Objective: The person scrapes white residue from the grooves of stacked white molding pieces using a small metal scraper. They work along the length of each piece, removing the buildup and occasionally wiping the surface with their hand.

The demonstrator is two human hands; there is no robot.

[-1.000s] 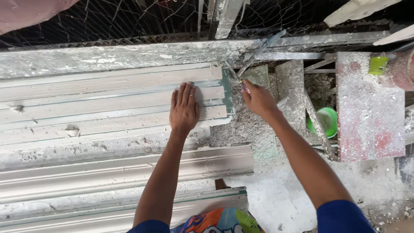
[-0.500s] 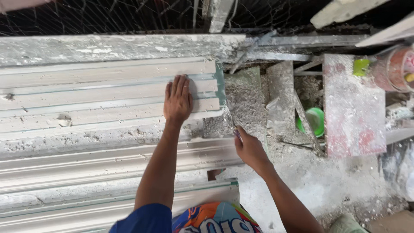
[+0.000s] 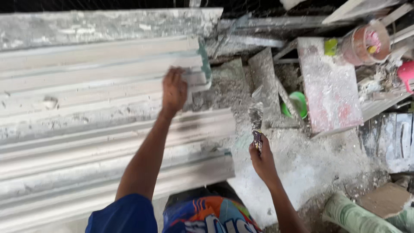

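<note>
- I am seeing my left hand [image 3: 174, 89] resting palm-down on the top plaster moulding [image 3: 99, 64], close to its right end, with the fingers [image 3: 176, 74] lying together and flat on the surface, clamped on nothing.
- My right hand [image 3: 261, 159] is gripping the handle of a putty knife [image 3: 256, 123], the fingers closed around it, and the plaster-caked blade is pointing up and away from me.
- The putty knife is hovering over the dusty worktop [image 3: 310, 168], just off the right ends of the mouldings and apart from them.
- The top plaster moulding is lying lengthwise along the far edge of the worktop, with a green-tinted end face near my left hand.
- Two more long white mouldings [image 3: 108, 142] are lying parallel to it, nearer to me, and their right ends are stopping short of the knife.
- A green bowl [image 3: 297, 104] is sitting beyond the blade, beside a flat board [image 3: 330, 86] stained pink and white.
- A clear plastic tub [image 3: 366, 42] is lying on its side towards the far right corner, next to a pink object [image 3: 406, 72] that I cannot identify.
- A pale green tube [image 3: 353, 215] is lying at the near right corner.
</note>
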